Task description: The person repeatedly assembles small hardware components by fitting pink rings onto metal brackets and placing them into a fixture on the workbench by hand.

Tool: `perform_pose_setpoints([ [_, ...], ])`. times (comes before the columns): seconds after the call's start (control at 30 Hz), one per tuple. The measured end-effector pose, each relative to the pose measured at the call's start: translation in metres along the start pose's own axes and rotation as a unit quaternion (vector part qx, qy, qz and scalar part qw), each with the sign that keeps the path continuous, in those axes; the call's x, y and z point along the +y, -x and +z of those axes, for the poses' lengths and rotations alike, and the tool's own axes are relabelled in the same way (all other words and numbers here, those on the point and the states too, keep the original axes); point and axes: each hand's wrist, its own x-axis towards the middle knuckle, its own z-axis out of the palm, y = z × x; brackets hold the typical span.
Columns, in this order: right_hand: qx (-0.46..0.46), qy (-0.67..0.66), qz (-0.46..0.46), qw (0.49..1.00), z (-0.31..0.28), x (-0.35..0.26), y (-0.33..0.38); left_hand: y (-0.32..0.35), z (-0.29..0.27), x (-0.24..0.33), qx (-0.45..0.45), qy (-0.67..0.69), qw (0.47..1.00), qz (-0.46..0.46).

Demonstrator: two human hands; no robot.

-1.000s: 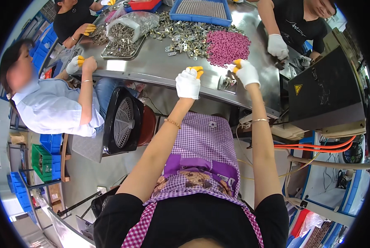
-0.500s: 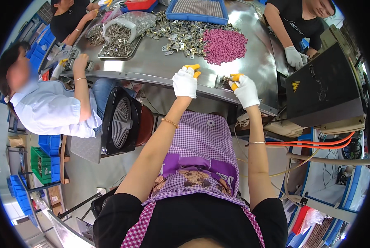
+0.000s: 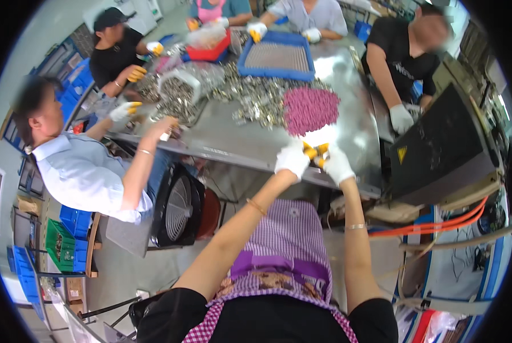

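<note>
We wear white gloves with yellow fingertips on our left hand and right hand, bangles on both wrists, black short sleeves, and a purple checked apron.

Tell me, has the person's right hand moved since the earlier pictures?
Yes. The right hand has moved left along the table edge, away from the black box, and now meets the left hand.

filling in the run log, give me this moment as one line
left hand: gloved, fingertips meeting right hand | held: small part, unclear | place: near edge of metal table | nearby: pink parts pile, metal parts heap
</note>
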Motion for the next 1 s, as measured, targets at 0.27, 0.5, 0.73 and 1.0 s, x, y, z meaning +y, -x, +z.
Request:
perform_pose_setpoints([
  [0.27, 0.085, -0.008, -0.142, 0.986, 0.012, 0.025, 0.009, -0.003, -0.002, 0.005, 0.05, -0.287, 0.943, 0.159],
  [0.5, 0.086, 0.17, -0.096, 0.977, 0.0, -0.006, 0.021, -0.007, -0.047, 0.003, 0.075, -0.165, 0.979, 0.098],
  [0.73, 0.346, 0.354, 0.096, 0.864, -0.053, 0.071, -0.039, -0.029, -0.171, -0.116, 0.417, -0.169, 0.881, -0.148],
  [1.0, 0.332, 0.351, 0.157, 0.861, -0.051, 0.048, -0.049, -0.043, -0.134, -0.166, 0.209, -0.07, 0.961, -0.169],
])
